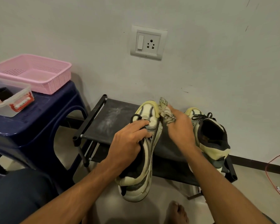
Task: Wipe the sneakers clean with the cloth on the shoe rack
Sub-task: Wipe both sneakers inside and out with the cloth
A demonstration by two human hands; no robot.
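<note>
big dark blue plastic stool (44,118) on the left with a pink perforated plastic basket (55,81) on top, not part of this. beside it the low black fabric-topped shoe rack (113,120) stands against the wall. the cream and grey sneaker with black laces (149,152) is over the rack's middle, long axis running straight away from the person, toe at the wall, heel hanging past the front edge. the second cream sneaker (212,136) sits on the rack's right end, pointing the same way. left hand (128,141) has its fingers curled over the laces, holding the shoe firm. right hand (179,126) is bunched round the crumpled pale patterned cloth (166,112), which touches the right edge of the toe, so the cloth lies right of and beyond the grip. i'd guess the next stroke runs down that right side, toe to heel. the right hand is nearer for it.
</note>
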